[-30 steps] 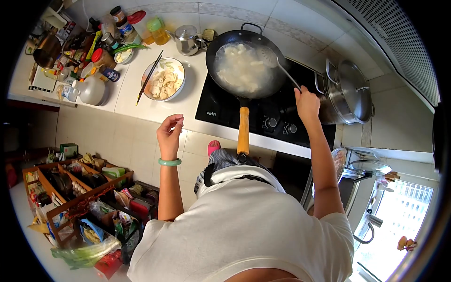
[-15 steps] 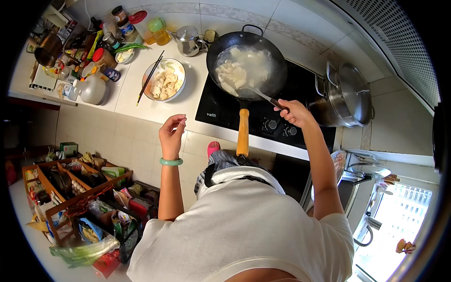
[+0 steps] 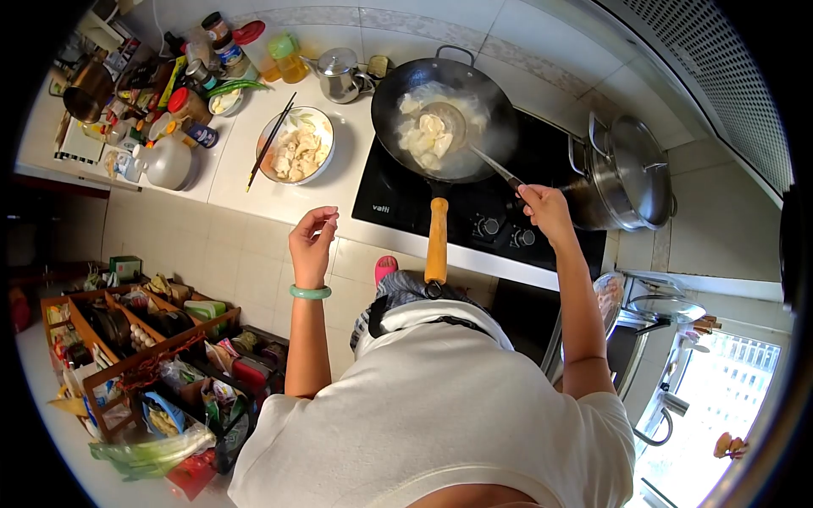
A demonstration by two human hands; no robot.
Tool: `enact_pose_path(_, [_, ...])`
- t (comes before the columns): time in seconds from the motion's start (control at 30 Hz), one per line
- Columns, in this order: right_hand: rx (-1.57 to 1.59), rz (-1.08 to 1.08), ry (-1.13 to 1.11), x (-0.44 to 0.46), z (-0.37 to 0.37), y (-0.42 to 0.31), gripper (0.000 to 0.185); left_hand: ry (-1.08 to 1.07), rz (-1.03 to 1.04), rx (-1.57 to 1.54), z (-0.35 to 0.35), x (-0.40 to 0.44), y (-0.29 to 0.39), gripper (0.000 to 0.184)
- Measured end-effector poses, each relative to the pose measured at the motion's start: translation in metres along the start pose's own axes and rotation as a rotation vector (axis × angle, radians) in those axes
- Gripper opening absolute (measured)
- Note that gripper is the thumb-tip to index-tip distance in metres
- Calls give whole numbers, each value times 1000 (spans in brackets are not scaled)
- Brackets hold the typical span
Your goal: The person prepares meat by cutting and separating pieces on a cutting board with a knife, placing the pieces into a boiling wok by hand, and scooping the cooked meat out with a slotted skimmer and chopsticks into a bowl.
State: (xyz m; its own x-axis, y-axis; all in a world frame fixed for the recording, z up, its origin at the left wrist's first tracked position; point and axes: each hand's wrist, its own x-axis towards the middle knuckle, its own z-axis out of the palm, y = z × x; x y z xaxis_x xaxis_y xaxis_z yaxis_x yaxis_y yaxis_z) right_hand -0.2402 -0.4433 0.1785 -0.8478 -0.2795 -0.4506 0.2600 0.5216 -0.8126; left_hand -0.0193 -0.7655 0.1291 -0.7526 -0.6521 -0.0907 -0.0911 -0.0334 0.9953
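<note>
My right hand (image 3: pixel 546 212) grips the handle of a metal skimmer (image 3: pixel 487 158), whose round head sits in the black wok (image 3: pixel 500 127) with several pale dumplings (image 3: pixel 426 138) in and around it. Steam rises off the cloudy water. The wok's wooden handle (image 3: pixel 437 241) points toward my body, untouched. My left hand (image 3: pixel 312 241), with a green bangle at the wrist, hangs in front of the counter edge, fingers curled loosely and apart, holding nothing. Beyond it stands a bowl (image 3: pixel 327 152) of pale dumplings, with dark chopsticks (image 3: pixel 271 142) across its left rim.
A steel pot (image 3: pixel 627 182) stands right of the wok on the black stove (image 3: pixel 406 200). Behind the bowl are a metal kettle (image 3: pixel 339 76) and an oil jug (image 3: pixel 290 63). Jars and a white bottle (image 3: pixel 168 162) crowd the left counter. A wooden rack (image 3: pixel 127 366) stands lower left.
The skimmer has swept from the wok's right side through the near side, and its head now lies near the middle with dumplings on it. My right hand moved down with it; my left barely moved.
</note>
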Motion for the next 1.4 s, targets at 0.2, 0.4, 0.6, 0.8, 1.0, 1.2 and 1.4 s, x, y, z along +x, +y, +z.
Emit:
enact_pose_path(0.2, [-506, -379, 261, -18, 1, -4, 25, -10, 4, 18, 3, 1, 3, 15])
enact_pose_path(0.4, [-886, -694, 657, -6, -3, 0, 28, -24, 2, 23, 3, 1, 1, 15])
enact_pose_path(0.6, [-1103, -630, 730, 48, -7, 11, 27, -36, 7, 38, 6, -2, 4, 14])
enact_pose_path(0.8, [-703, -401, 359, 76, 14, 6, 34, -20, 4, 22, 1, -6, 2, 15])
enact_pose_path(1.0, [116, 198, -180, 82, 23, -4, 40, -14, -9, -15, -3, -7, 0, 15])
enact_pose_path(1.2, [30, 91, -119, 54, 27, -5, 37, -8, 4, -31, -4, -7, 4, 16])
enact_pose_path(1.4, [-684, -376, 344, 23, 14, 5, 27, -1, 15, 6, -9, -8, -3, 15])
